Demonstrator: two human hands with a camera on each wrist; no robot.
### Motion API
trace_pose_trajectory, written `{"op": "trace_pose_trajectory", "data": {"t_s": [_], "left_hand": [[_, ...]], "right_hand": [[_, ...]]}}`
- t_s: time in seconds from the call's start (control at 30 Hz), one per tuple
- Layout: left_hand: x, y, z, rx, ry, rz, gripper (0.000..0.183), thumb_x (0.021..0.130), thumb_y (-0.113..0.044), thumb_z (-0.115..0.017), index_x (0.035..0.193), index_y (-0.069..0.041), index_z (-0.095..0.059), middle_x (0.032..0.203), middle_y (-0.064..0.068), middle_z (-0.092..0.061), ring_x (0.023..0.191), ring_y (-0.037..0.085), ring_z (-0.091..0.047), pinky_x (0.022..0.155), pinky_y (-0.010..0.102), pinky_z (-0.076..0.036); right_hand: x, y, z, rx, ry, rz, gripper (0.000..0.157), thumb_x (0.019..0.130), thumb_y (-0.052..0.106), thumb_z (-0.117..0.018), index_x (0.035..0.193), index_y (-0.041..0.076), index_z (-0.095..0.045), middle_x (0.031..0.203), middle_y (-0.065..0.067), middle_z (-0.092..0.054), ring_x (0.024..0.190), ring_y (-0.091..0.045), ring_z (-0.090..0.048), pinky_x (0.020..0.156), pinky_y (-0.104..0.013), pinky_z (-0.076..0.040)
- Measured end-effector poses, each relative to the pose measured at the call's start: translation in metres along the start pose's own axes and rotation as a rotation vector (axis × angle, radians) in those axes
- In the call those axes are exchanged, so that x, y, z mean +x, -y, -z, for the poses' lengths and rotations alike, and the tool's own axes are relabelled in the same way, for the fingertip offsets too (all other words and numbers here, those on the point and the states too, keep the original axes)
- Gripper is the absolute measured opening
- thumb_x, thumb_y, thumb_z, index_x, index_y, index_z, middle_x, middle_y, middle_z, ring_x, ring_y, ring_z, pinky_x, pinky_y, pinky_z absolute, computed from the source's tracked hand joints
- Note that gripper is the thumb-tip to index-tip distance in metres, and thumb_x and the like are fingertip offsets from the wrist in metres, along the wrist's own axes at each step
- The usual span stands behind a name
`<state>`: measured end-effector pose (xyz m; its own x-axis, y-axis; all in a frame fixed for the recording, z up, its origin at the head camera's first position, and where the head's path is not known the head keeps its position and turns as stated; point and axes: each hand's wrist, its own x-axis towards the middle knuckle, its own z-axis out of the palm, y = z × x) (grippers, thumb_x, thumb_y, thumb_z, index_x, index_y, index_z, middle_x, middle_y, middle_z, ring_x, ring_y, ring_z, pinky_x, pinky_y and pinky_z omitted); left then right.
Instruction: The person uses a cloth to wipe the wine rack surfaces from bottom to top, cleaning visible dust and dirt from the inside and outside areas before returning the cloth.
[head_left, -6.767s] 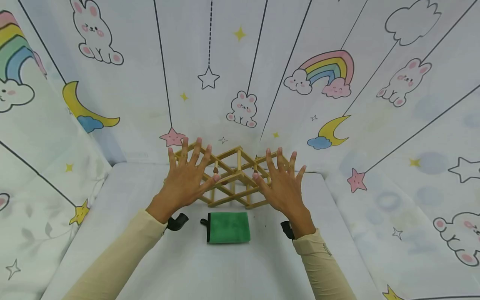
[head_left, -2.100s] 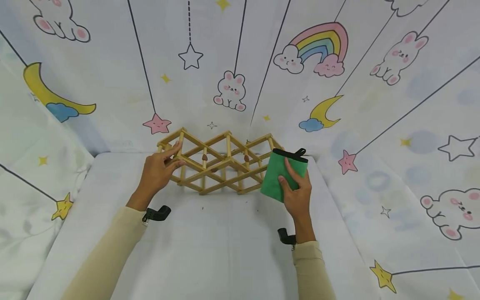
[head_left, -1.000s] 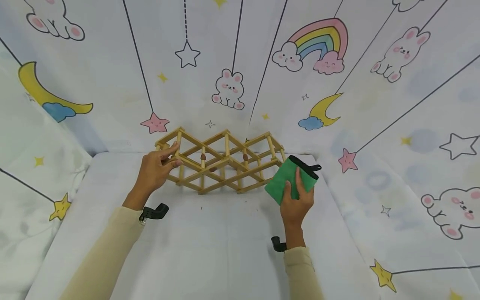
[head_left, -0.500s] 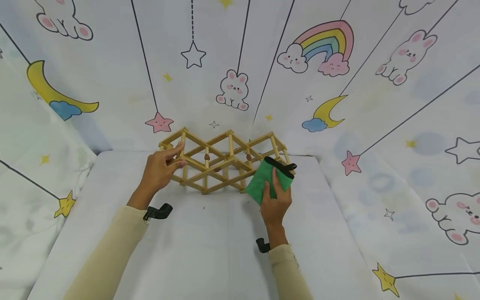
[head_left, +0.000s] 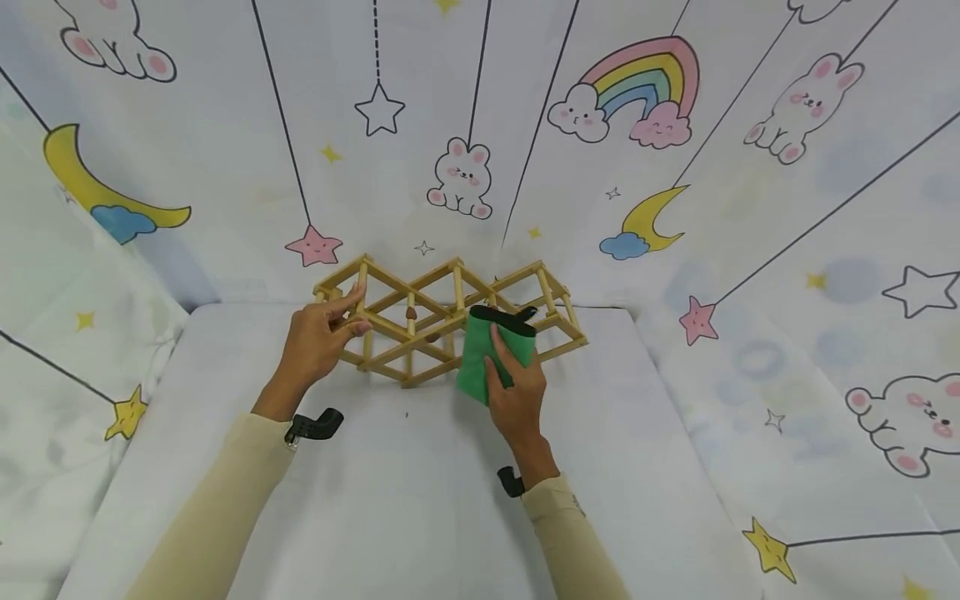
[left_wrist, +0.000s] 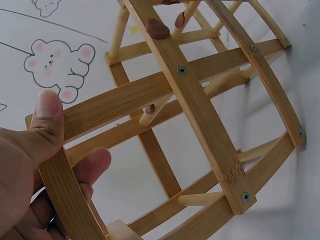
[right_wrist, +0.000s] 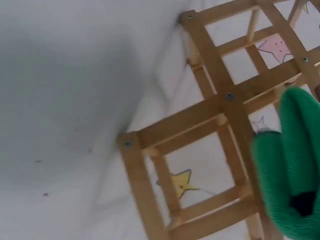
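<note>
An expanding wooden lattice rack [head_left: 397, 346], pale bamboo with metal rivets, stands across the far side of the white table. My left hand [head_left: 311, 346] grips its left end; in the left wrist view the thumb [left_wrist: 48, 112] lies on a slat and the fingers curl behind it. My right hand [head_left: 517, 396] holds a green cloth [head_left: 476, 358] with a black edge and a loop, against the rack's front right of its middle. In the right wrist view the folded cloth [right_wrist: 280, 170] overlaps the slats. Brown smears [left_wrist: 157, 29] mark some slats and dowels.
The white table [head_left: 420, 500] carries a few small dark specks [head_left: 407, 415] in front of the rack. Behind it rises a wall sheet [head_left: 262, 167] printed with rabbits, stars, moons and a rainbow. A black wrist camera [head_left: 318, 425] sticks out from the left wrist.
Earlier both hands were spread over the rack and the cloth lay on the table. The right hand has since taken the cloth and moved leftward along the rack; the left hand keeps its grip.
</note>
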<state>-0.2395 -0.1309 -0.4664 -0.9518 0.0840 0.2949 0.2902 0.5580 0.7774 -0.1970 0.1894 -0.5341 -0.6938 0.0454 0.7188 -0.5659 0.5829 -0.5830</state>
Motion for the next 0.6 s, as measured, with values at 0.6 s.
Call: {"op": "trace_pose_trajectory", "data": {"t_s": [0.6], "left_hand": [[0.001,0.001,0.0,-0.012,0.005,-0.003,0.059,0.096,-0.023,-0.077,0.151,-0.018,-0.059,0.147,0.012,-0.066,0.083,0.021,-0.056,0.066,0.018,-0.043]], "right_hand": [[-0.005,-0.003,-0.009,-0.225,0.037,-0.085,0.047,0.097,0.009,-0.076,0.141,0.027,-0.071,0.146,-0.022,-0.061,0.118,-0.036,-0.068,0.084,-0.054,-0.063]]}}
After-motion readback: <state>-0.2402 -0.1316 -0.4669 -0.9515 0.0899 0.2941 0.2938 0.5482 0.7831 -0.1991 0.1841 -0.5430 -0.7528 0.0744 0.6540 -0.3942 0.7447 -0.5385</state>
